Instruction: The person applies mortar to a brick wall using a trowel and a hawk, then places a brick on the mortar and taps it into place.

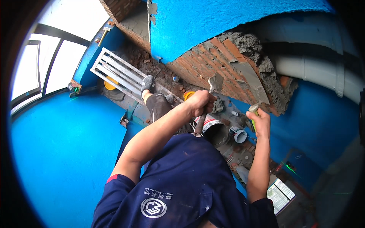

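My left hand [201, 103] is closed round the long brown handle [200, 125] of a masonry hand tool with a flat grey metal head [216, 82]. That head lies in front of the bare brickwork [201, 62], though I cannot tell whether they touch. To the right, my right hand [261, 121] grips a lime-green and grey object [253, 110], mostly hidden by the fingers, near the brickwork's lower edge. Thick rough grey mortar [262, 57] covers the brickwork's right edge, and a smoother grey patch [251, 78] lies across part of its face.
Large white pipes [315, 70] run at the right. Below my hands stand a mortar-stained bucket [216, 131] and a smaller white pail [238, 135] among rubble. A slatted metal platform [121, 74] lies at the left, under my foot. A device with green light [74, 87] sits by the window.
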A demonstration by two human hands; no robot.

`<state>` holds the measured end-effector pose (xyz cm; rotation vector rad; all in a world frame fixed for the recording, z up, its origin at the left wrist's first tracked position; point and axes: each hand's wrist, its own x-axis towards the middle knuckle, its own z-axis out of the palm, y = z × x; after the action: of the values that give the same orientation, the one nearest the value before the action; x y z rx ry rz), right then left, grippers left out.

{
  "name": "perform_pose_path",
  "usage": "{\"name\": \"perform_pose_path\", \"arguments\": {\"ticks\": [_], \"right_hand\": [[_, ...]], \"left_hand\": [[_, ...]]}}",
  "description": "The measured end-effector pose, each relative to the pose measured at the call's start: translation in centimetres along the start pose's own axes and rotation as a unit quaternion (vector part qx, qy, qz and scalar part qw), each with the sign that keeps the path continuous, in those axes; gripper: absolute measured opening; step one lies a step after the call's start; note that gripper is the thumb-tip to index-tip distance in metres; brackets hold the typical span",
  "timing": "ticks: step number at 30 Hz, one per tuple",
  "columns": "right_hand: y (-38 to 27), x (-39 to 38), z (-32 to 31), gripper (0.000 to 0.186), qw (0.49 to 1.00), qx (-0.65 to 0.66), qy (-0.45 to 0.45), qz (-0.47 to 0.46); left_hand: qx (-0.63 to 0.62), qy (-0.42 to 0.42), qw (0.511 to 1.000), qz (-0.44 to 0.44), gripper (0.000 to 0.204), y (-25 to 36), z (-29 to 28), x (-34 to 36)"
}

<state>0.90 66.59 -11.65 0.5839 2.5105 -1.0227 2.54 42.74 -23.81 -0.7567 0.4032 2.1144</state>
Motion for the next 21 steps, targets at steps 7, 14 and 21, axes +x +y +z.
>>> {"name": "perform_pose_path", "arguments": {"ticks": [7, 14, 21], "right_hand": [[0.7, -1.3, 0.7, 0.025, 0.998, -0.026, 0.039, -0.041], [2.4, -3.8, 0.6, 0.029, 0.983, -0.103, 0.102, -0.111], [1.4, -1.5, 3.9, 0.03, 0.981, -0.134, 0.04, -0.137]], "left_hand": [[-0.004, 0.022, 0.999, 0.023, 0.006, 0.7, 0.9, 0.5], [-0.01, 0.035, 0.999, 0.027, 0.016, 0.5, -1.5, -0.6], [0.04, 0.075, 0.996, 0.038, 0.021, -0.8, -4.8, -0.5]]}}
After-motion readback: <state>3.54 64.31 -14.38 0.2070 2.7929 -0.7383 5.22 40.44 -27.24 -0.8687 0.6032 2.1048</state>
